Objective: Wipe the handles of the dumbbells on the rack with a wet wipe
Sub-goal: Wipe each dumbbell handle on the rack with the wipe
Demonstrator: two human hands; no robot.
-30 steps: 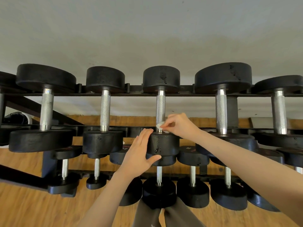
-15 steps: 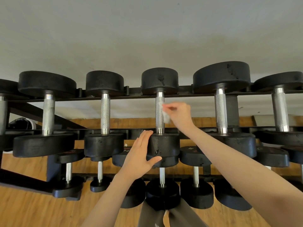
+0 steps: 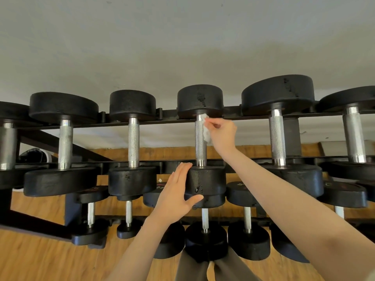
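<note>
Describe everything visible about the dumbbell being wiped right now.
The dumbbell lies across the top tier of the rack, with two round black heads, scuffed, and a knurled silver metal handle. The right hand pinches a white wet wipe against the handle's far end. The left hand rests flat on the near head.

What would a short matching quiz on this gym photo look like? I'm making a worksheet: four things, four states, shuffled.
Things:
1. left hand
2. right hand
3. wet wipe
4. floor

States:
A. white, against the top of a metal handle
B. light brown wood
C. pinching the wipe
D. flat against a black dumbbell head

Pairs: 1-D, 2-C, 3-A, 4-B
</note>
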